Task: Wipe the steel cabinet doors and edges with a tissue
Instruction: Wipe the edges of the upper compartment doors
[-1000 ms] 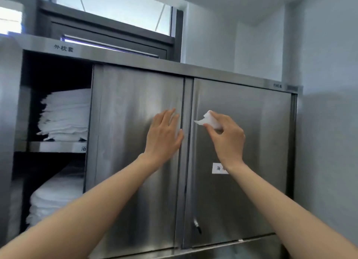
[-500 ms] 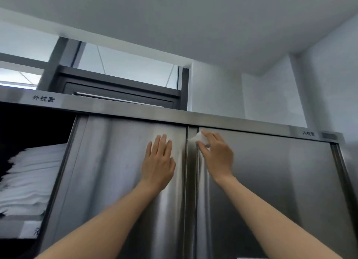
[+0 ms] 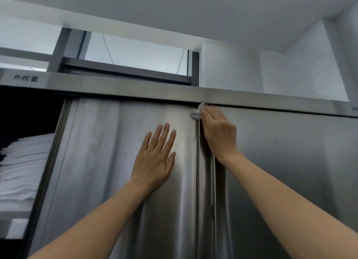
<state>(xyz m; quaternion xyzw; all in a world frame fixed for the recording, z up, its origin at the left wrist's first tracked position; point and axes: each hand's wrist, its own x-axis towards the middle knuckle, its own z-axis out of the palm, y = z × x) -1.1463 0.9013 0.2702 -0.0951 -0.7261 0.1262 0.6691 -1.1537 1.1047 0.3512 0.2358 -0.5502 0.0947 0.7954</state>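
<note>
Tissue: a small white wad [image 3: 196, 114] at the top of the seam between the 2 steel doors, just under the cabinet's top rail [image 3: 135, 88].
Right hand: the right hand [image 3: 219, 133] pinches the tissue at its fingertips and presses it to the seam; how the fingers wrap it is mostly hidden.
Left hand: the left hand [image 3: 155, 160] lies flat on the left door [image 3: 108, 162], fingers straight and slightly spread, holding nothing, below and left of the tissue.
Right door: the right door [image 3: 290, 171] runs from the seam toward the wall.
Open compartment: left of the left door, a stack of folded white linens [image 3: 23, 167], probably pillowcases.
Rail label: blurred characters [image 3: 25, 78] at the rail's left end.
Above the rail: a dark-framed window [image 3: 126, 65].
</note>
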